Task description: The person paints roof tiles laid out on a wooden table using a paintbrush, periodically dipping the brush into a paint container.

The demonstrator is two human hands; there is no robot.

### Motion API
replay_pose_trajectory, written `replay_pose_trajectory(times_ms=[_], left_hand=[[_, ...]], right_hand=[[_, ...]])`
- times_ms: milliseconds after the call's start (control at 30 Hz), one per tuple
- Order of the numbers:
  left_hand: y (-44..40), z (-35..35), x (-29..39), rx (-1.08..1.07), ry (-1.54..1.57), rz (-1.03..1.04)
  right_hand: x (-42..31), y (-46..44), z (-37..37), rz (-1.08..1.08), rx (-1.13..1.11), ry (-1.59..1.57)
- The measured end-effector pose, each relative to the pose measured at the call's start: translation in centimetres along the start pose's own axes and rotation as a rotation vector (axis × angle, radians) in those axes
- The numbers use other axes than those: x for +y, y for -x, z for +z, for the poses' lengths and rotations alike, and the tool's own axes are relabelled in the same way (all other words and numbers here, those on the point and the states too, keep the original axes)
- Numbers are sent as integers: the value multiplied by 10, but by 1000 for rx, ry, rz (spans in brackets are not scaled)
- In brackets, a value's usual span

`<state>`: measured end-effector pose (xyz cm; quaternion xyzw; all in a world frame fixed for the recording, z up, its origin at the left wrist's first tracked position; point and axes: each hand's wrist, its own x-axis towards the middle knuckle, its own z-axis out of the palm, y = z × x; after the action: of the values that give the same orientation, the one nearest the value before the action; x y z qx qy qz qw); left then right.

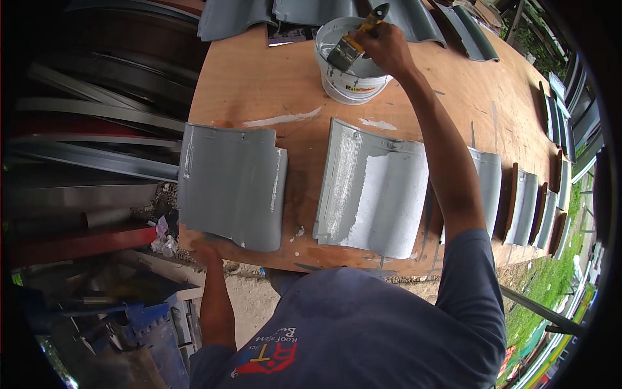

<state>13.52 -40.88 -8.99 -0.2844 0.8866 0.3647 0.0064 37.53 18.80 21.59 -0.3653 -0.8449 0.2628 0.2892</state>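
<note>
Looks roughly half-coated on the tile (pixel 338 188) on the near side of the bucket (pixel 356 91), pale patch (pixel 379 207) left, with brush (pixel 345 53) gripped in right hand (pixel 385 49) at bucket's mouth, can't tell about left hand (pixel 205 252).

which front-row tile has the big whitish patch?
Second tile from the left: broad whitish area right of a jagged edge. The leftmost tile is nearly all grey; no such patch.

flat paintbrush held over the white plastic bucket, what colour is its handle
The paintbrush handle is yellow and black, best seen in the head view.
</note>
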Motion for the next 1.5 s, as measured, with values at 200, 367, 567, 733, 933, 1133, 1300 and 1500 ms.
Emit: replay_pose_trajectory(times_ms=[200, 367, 567, 733, 933, 1133, 1300, 1500], left_hand=[[2, -2, 4, 0, -66, 1], [7, -6, 4, -44, -1, 32], [11, -6, 8, -11, -20, 16], [-14, 6, -13, -13, -66, -4], [2, -6, 4, -42, -137, -7], [3, -4, 7, -27, -74, -21], [-3, -3, 1, -23, -13, 32], [-2, -2, 3, -2, -14, -7]], right_hand=[[3, 12, -4, -103, 45, 4], [11, 31, -8, -85, 88, 6], [25, 89, -51, 45, 380, -599], [33, 174, -87, 230, 243, -314], [63, 224, -47, -54, 23, 169], [74, 220, -21, -71, 85, 319], [58, 210, -36, -34, 250, 496], [75, 218, 12, -173, 106, 498]])
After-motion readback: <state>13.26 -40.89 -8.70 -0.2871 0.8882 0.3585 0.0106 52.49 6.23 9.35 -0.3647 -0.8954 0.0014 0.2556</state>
